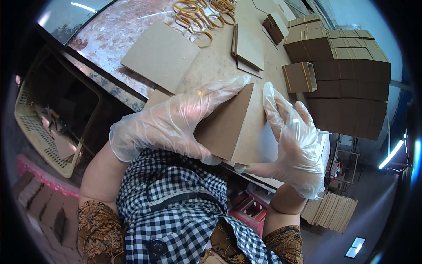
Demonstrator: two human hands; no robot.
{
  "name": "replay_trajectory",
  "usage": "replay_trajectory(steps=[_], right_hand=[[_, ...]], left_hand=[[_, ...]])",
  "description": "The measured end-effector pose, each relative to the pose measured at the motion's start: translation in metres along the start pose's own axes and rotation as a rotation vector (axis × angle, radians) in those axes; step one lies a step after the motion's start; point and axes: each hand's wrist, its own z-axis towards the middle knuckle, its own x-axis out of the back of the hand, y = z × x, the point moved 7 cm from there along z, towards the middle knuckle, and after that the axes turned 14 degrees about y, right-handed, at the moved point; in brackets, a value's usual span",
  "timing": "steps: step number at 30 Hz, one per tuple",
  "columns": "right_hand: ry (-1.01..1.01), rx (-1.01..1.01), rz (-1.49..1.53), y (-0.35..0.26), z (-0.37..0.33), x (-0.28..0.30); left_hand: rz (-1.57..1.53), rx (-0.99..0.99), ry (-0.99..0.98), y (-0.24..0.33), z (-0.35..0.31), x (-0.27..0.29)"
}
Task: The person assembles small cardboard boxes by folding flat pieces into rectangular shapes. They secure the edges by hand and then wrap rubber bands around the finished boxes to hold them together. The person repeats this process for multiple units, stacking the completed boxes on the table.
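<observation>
A folded brown fiberboard panel [225,125] stands tilted on the table in front of me. Its left face is dark, and a paler face [252,132] meets it along a straight ridge. My left hand [176,116], in a clear plastic glove, spans the dark face, with fingertips at the far end and thumb at the near end. My right hand [292,141], gloved alike, spans the paler face in the same way, its thumb near the close corner. Part of the paler face is hidden behind the right hand.
Rubber bands [198,15] lie in a heap at the far side, near a flat board [162,55]. Small stacked panels [248,46] lie beyond my hands. Banded brown boxes [347,75] are piled at right. A plastic crate [33,119] stands at left below the table.
</observation>
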Motion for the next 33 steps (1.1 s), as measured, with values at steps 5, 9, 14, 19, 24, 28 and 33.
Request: replay_trajectory(steps=[5,9,14,19,24,28,33], right_hand=[[-0.016,0.011,-0.053,-0.0011,0.0001,-0.0005],[-0.029,0.007,-0.069,-0.0021,0.0013,-0.0016],[-0.008,0.006,-0.033,-0.0035,0.0022,0.0024],[0.027,0.008,0.030,-0.0035,0.0048,0.0026],[0.070,0.034,0.042,-0.0043,0.0043,0.0038],[0.032,0.020,0.040,-0.0046,0.0045,0.0027],[0.024,0.005,0.039,-0.0057,0.0049,0.0001]], left_hand=[[0.016,0.005,-0.022,-0.0002,-0.0010,0.0002],[0.040,-0.042,-0.007,-0.0036,-0.0032,0.0001],[0.027,-0.017,-0.009,-0.0001,-0.0018,-0.0010],[0.027,-0.020,-0.016,0.0005,0.0000,-0.0001],[0.047,0.007,-0.050,-0.0028,-0.0012,-0.0020],[0.048,0.008,-0.032,0.0025,-0.0002,-0.0005],[0.066,0.042,-0.033,0.0062,-0.0004,0.0027]])
